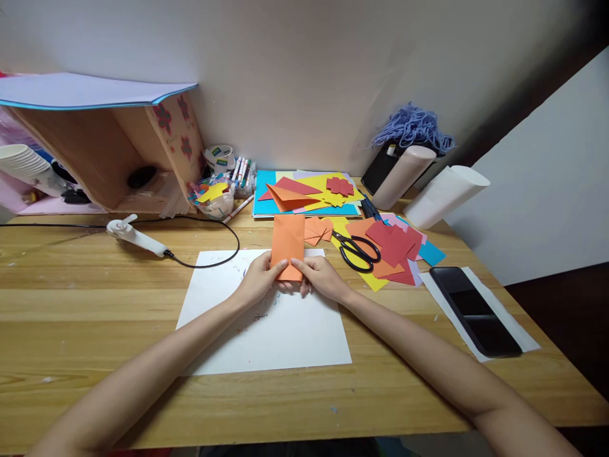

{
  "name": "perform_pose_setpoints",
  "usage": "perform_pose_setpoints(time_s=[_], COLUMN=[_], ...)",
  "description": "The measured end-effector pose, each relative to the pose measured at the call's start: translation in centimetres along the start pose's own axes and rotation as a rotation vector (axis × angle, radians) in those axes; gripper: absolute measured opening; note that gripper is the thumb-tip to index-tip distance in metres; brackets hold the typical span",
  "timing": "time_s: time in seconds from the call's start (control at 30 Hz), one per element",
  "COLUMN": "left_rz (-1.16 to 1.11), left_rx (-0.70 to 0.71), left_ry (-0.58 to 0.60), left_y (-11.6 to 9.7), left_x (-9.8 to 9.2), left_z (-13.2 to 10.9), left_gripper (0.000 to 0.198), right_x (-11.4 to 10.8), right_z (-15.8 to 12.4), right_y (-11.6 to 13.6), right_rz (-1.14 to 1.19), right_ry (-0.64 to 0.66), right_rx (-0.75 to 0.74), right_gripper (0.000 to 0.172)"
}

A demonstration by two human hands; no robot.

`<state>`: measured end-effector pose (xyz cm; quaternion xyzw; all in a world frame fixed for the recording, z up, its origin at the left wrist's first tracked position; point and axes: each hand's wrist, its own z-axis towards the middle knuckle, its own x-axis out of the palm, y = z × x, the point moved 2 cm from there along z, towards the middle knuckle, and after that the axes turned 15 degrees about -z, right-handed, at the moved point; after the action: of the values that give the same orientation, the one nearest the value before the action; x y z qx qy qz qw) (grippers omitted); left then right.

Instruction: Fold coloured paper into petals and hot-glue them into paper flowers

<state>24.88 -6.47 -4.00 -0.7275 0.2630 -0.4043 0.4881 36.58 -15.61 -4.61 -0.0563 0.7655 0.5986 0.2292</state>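
Note:
Between my two hands is a rectangle of orange paper [288, 240], held upright over the far part of a white sheet [266, 343]. My left hand [261, 278] grips its lower left corner, thumb on the front face. On the lower right, my right hand [321, 277] pinches it the same way, with fingers curled behind the paper. Whether the paper is folded I cannot tell. Just beyond my right hand lie small orange paper pieces [318, 231] and black-handled scissors [358, 250], which rest on yellow and orange paper.
A white glue gun [137, 238] with a black cord lies at left. Red paper pieces [394, 241] are heaped at right, near a black phone [476, 311]. Behind stand a stack of coloured paper [266, 206], a tub of scraps [219, 202], markers [242, 170] and a white roll [447, 195].

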Motion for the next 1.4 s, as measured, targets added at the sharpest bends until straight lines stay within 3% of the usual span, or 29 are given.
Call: perform_pose_setpoints(time_s=[0.07, 0.27, 0.43, 0.6, 0.73, 0.93, 1.13, 1.27, 1.3, 1.4], left_rz=[0.005, 0.033, 0.092, 0.127, 0.104, 0.135, 0.262, 0.447, 0.457, 0.384], left_rx=[0.028, 0.070, 0.120, 0.130, 0.127, 0.159, 0.210, 0.194, 0.176, 0.116], left_ry=[0.002, 0.002, -0.031, -0.054, -0.041, -0.038, -0.042, 0.174, 0.182, 0.035], left_y=[0.2, 0.1, -0.4, -0.3, -0.3, -0.3, -1.3, -2.9, -3.2, -3.0], left_x=[-0.2, -0.3, -0.1, -0.2, -0.2, -0.1, -0.4, -0.9, -1.1, -1.3], left_z=[0.1, 0.2, 0.0, -0.1, 0.0, -0.1, -0.3, 0.1, 0.2, 0.4], left_gripper=[0.039, 0.033, 0.032, 0.031, 0.031, 0.028, 0.024, 0.021, 0.022, 0.029], right_x=[-0.1, -0.8, -0.9, -0.9, -1.2, -1.1, -1.5, -1.6, -1.5, -1.2], right_z=[0.0, 0.2, 0.3, 0.0, 0.0, 0.0, 0.2, 0.3, 0.3, 0.5], right_y=[0.1, 0.3, 0.0, 0.7, 0.7, 0.7, 0.7, 0.4, 0.4, 0.2], right_rz=[0.017, 0.003, -0.009, -0.022, -0.100, -0.013, 0.013, 0.065, 0.069, 0.098], right_ry=[0.036, 0.319, 0.220, 0.296, 0.243, 0.393, 0.386, 0.309, 0.293, 0.147], right_rx=[-0.001, -0.082, -0.045, -0.059, -0.037, -0.131, -0.113, -0.054, -0.050, -0.038], right_gripper=[0.049, 0.043, 0.045, 0.039, 0.039, 0.028, 0.032, 0.031, 0.031, 0.031])
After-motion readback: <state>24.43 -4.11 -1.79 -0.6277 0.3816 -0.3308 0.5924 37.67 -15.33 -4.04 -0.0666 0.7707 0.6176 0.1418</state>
